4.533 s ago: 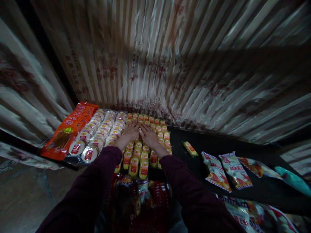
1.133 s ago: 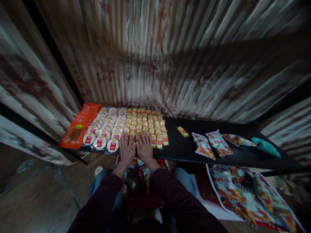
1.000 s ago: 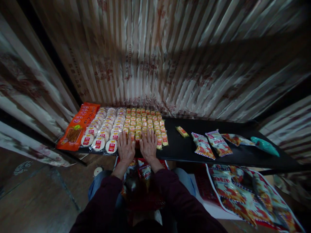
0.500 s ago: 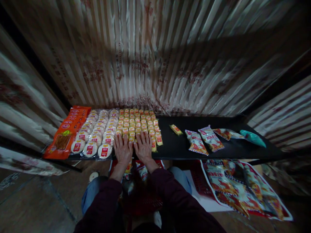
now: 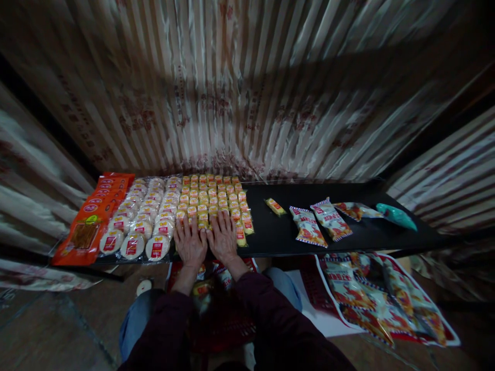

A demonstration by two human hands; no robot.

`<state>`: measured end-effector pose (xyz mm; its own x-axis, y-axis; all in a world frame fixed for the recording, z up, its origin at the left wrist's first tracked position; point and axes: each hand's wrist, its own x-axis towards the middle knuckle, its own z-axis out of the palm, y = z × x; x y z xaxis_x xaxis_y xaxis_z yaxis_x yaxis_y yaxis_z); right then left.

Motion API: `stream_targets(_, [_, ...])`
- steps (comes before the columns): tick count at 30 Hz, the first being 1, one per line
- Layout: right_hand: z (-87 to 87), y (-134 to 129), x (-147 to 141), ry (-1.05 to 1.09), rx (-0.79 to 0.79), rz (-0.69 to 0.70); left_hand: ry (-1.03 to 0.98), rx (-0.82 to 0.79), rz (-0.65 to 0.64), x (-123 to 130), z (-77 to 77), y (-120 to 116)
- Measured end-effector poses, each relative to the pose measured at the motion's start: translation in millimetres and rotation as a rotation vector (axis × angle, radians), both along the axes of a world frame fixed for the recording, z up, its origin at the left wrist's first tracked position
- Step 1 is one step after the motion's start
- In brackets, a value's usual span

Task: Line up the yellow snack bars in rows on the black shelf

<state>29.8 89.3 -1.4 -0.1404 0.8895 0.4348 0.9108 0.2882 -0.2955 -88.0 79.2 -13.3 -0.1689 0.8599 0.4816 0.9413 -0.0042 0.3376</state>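
Side by side, my left hand (image 5: 191, 245) and my right hand (image 5: 223, 238) lie with fingers stretched out over the front of the small yellow snack packets (image 5: 211, 198). Both palms face down and neither hand grips anything; the packets under them are hidden. These packets stand in tight rows on a black shelf (image 5: 270, 237). Just left of them are rows of round white crackers in clear wrappers (image 5: 157, 248). Orange snack bags (image 5: 91, 216) overlap at the shelf's left end. A single yellow packet (image 5: 275, 206) lies apart on the right.
Farther right on the shelf are two red-and-white snack bags (image 5: 308, 226), another bag lying flat (image 5: 358, 211) and a green packet (image 5: 396, 216). Below the shelf, a red basket (image 5: 450, 342) holds several snack bags. Another red basket (image 5: 228, 335) is between my knees. Pleated curtain hangs behind.
The camera view has turned slightly, so the shelf's left end sits lower and farther left. Both hands stay flat on the yellow packets, with hardly any shift against them.
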Motion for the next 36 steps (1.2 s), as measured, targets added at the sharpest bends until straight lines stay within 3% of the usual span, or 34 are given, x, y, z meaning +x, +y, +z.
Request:
stream_targets(4, [4.4,-4.8,18.3,0.010,0.044,-0.050,0.017,0.025,0.020,-3.3,-3.9,0.4])
stream_targets(9, [-7.7,-8.9,40.6,0.025,0.072,-0.171,-0.010,0.050,0.002,-2.3,-7.2,2.7])
stream_targets(14, [-17.6,-8.2,35.2,0.046,0.061,-0.166,-0.021,0.100,-0.008,-1.2,-10.0,4.0])
stream_targets(24, [-20.1,-7.5,20.7,0.107,0.036,-0.213,0.010,0.086,-0.017,-4.9,-12.9,-1.8])
stream_targets(31, [-22.6,-11.9,38.9,0.078,0.097,-0.263,0.003,0.108,-0.037,-6.7,-11.2,-16.2])
stream_targets(36, [-28.3,-11.9,47.2,0.001,0.072,-0.226,0.068,0.089,-0.158,5.6,-14.4,-25.7])
